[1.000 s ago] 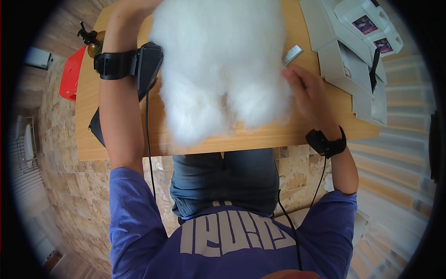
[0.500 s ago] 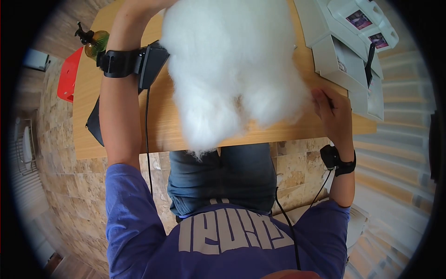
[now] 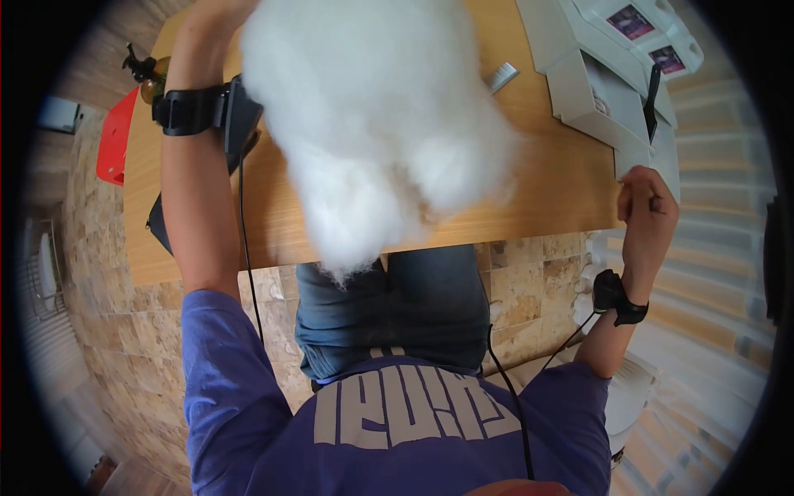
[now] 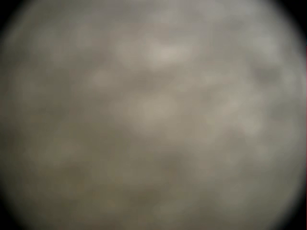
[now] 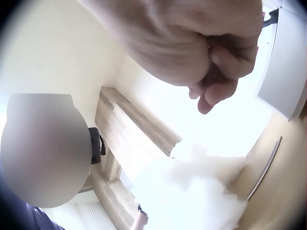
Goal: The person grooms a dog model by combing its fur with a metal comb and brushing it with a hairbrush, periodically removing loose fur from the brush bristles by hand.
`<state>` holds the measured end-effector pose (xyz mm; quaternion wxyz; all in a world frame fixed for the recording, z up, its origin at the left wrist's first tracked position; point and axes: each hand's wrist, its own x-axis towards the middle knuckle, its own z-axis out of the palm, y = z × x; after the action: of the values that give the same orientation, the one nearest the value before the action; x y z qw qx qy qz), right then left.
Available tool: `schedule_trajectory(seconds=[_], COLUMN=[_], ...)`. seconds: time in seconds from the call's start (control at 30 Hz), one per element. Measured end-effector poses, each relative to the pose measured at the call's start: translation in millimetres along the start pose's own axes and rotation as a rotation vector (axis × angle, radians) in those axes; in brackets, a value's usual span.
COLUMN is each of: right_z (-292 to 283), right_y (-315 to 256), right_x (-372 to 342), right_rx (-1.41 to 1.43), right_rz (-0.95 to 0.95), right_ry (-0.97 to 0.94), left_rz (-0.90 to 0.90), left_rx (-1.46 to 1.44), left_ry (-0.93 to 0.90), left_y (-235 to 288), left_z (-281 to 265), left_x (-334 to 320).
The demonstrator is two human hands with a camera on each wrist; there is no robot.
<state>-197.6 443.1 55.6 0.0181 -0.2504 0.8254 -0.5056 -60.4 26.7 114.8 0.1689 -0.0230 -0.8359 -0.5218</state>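
A large, fluffy white furry body [image 3: 364, 107] stands over the table in the head view, with two rounded lobes hanging at the table's front edge. My left hand [image 3: 233, 7] is at the top edge of the head view beside the fluff, its fingers out of sight. Pale blur fills the left wrist view. Well to the right of the fluff, my right hand [image 3: 649, 202] is raised near the table's right corner. Its fingers [image 5: 225, 62] are curled in with the thumb against them, and nothing shows in them. A metal comb [image 3: 502, 77] lies right of the fluff.
White open boxes [image 3: 587, 116] stand along the table's right side, with a black-handled tool [image 3: 653, 99] in one. Behind them are white jugs [image 3: 641, 29] with picture labels. A pump bottle [image 3: 153, 78] and a red plastic piece [image 3: 118, 136] are at the left. Black cables run from both wrists.
My right hand has drawn away from the fluff's edge, rightward and towards me. The fluffy body swung right, over the comb, then back left, so the comb shows again. My left arm moved with it.
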Motion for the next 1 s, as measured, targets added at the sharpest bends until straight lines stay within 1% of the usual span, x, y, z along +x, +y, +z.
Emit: schedule_trajectory(seconds=[0.03, 0.07, 0.1, 0.13, 0.17, 0.2, 0.23, 0.27, 0.3, 0.33, 0.37, 0.4, 0.43, 0.47, 0.5, 0.53, 0.57, 0.63, 0.67, 0.73, 0.77, 0.8, 0.83, 0.87, 0.9, 0.93, 0.97, 1.0], right_z=[7.4, 14.1, 18.5, 22.7, 25.1, 26.0, 26.4, 26.3, 24.6, 21.3, 17.2, 10.7, 8.0, 5.1, -0.5, -12.9, -23.8, -43.1, -51.8, -77.8, -95.6, -114.9, -133.4, -148.1, -158.3, -166.3, -170.6, -172.9], right_y=[-3.7, -7.1, -9.3, -11.4, -13.0, -15.2, -18.0, -20.3, -21.3, -21.4, -20.8, -19.6, -21.3, -23.8, -26.6, -28.0, -27.0, -21.5, -17.6, 3.2, 19.6, 39.3, 61.4, 83.0, 102.4, 120.8, 134.6, 144.8], right_x=[-3.1, -5.6, -6.8, -7.5, -8.5, -9.8, -10.7, -10.9, -10.3, -8.8, -7.6, -6.2, -4.8, -3.7, -3.1, -2.1, 1.0, 16.5, 26.6, 53.2, 69.0, 85.2, 101.1, 115.1, 124.8, 132.8, 140.4, 146.4], right_rx=[-0.011, -0.020, -0.019, 0.017, 0.054, 0.057, 0.079, 0.101, 0.101, 0.206, 0.311, 0.364, 0.360, 0.471, 0.576, 0.525, 0.501, 0.362, 0.278, 0.018, -0.147, -0.308, -0.436, -0.561, -0.562, -0.729, -0.895, -0.899], right_rz=[0.002, 0.004, 0.009, -0.007, -0.023, -0.021, -0.071, -0.121, -0.120, -0.176, -0.231, -0.308, -0.308, -0.377, -0.450, -0.480, -0.483, -0.447, -0.411, -0.286, -0.223, -0.159, -0.122, -0.087, -0.089, -0.059, -0.026, -0.026], right_ry=[-0.029, -0.058, -0.050, -0.069, -0.090, -0.084, 0.004, 0.090, 0.089, 0.199, 0.309, 0.329, 0.331, 0.348, 0.372, 0.280, 0.304, 0.343, 0.374, 0.462, 0.417, 0.367, 0.276, 0.183, 0.188, 0.066, -0.059, -0.057], left_rz=[-0.042, -0.039, 0.040, 0.119, 0.121, 0.106, 0.090, 0.090, 0.085, 0.079, 0.078, -0.004, -0.084, -0.079, -0.013, 0.059, 0.079, -0.072, -0.008, 0.032, 0.059, 0.005, 0.007, 0.015, 0.024, 0.030, -0.010, -0.052], left_rx=[-0.056, -0.056, -0.084, -0.111, -0.109, -0.068, -0.026, -0.026, -0.065, -0.105, -0.107, 0.070, 0.247, 0.243, 0.080, -0.088, -0.105, -0.114, -0.144, -0.222, -0.285, -0.266, -0.267, -0.235, -0.204, -0.206, -0.180, -0.155], left_ry=[0.042, 0.033, 0.011, -0.011, -0.018, 0.084, 0.189, 0.188, 0.079, -0.029, -0.027, 0.123, 0.272, 0.267, 0.127, -0.019, -0.039, 0.134, 0.145, 0.143, 0.157, 0.048, 0.044, 0.196, 0.350, 0.351, 0.245, 0.138], left_y=[1.0, -5.3, -17.0, -15.3, -14.4, -13.6, -9.8, -8.8, -7.6, -8.6, -12.0, -15.7, -18.4, -20.2, -22.2, -24.2, -21.7, -13.2, -12.9, -17.1, -19.3, -20.5, -17.0, -10.9, -6.9, -5.1, -3.5, -4.3], left_z=[2.4, -0.2, -6.0, -3.3, 1.3, 6.4, 10.6, 6.7, -0.6, -6.1, -7.8, -8.9, -10.2, -12.6, -14.2, -12.9, -8.4, 1.7, 7.7, 12.3, 10.4, 0.1, 8.2, 22.8, 30.1, 25.1, 15.7, 7.6], left_x=[-0.1, 1.5, 4.3, 5.3, 4.3, 1.4, -0.3, 0.9, 2.3, 2.2, 0.4, -1.0, -1.5, -1.2, 2.2, 8.7, 11.2, 6.9, 7.6, 8.9, 8.4, 10.2, 8.4, 4.6, 2.5, 2.5, 2.4, 2.0])
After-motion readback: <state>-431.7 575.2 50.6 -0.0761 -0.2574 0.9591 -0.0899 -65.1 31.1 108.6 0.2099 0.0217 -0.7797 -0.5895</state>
